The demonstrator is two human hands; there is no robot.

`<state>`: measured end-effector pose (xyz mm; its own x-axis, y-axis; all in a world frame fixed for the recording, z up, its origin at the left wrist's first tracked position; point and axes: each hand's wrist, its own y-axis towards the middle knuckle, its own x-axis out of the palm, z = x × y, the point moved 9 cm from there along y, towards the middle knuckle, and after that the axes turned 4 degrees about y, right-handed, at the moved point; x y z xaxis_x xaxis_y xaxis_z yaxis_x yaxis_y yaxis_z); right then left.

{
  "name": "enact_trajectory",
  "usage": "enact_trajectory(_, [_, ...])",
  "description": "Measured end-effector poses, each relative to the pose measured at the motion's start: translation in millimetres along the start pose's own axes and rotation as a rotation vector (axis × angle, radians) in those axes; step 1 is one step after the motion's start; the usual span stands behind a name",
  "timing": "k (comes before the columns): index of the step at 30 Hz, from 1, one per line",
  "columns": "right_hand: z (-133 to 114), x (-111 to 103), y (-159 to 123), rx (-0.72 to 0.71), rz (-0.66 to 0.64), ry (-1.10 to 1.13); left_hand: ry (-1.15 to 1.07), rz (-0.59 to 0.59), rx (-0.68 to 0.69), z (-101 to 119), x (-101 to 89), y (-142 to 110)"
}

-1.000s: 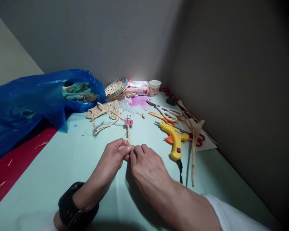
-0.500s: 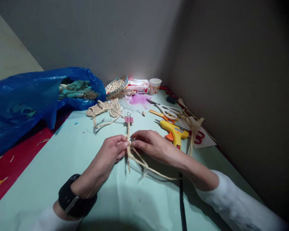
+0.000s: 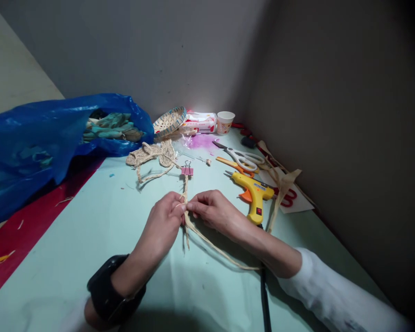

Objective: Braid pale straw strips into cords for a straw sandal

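A pale straw-coloured braid (image 3: 186,185) runs toward me from a pink binder clip (image 3: 187,171). Just below the clip, my left hand (image 3: 166,213) pinches the braid's lower part between thumb and fingers. My right hand (image 3: 216,211) is closed against the same spot from the other side, its fingertips on the strands. Loose strands (image 3: 214,248) hang below the hands, one long one curving to the right. Beyond the clip, finished-looking braided cord (image 3: 147,156) lies bundled on the table. Exactly which strand each fingertip holds is hidden.
To the right lie a yellow glue gun (image 3: 257,190), orange-handled scissors (image 3: 237,167) and white-handled scissors (image 3: 242,159). At the back stand a paper cup (image 3: 225,122), a tissue pack (image 3: 202,123) and a woven basket (image 3: 171,122). A blue bag (image 3: 31,147) of fibre fills the left.
A strand that hung looped beneath my right hand is gathered up at the fingers. Both hands have closed in on the braid, and the view has shifted slightly.
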<state>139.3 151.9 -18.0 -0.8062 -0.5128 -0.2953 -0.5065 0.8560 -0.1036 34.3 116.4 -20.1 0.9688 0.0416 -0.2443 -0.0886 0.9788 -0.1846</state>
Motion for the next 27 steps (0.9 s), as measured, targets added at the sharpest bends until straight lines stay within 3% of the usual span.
enact_trajectory(8, [2,3,-7,0.017,0.041,0.172,0.335,0.022,0.114,10,-5.6,-4])
enact_trajectory(17, [-14,1,-11,-0.058,0.168,0.0,0.53,-0.012,0.194,17,-0.8,-15])
enact_trajectory(27, [-12,-5,-15,-0.114,0.241,-0.048,0.8,0.128,0.106,32,-5.8,-21])
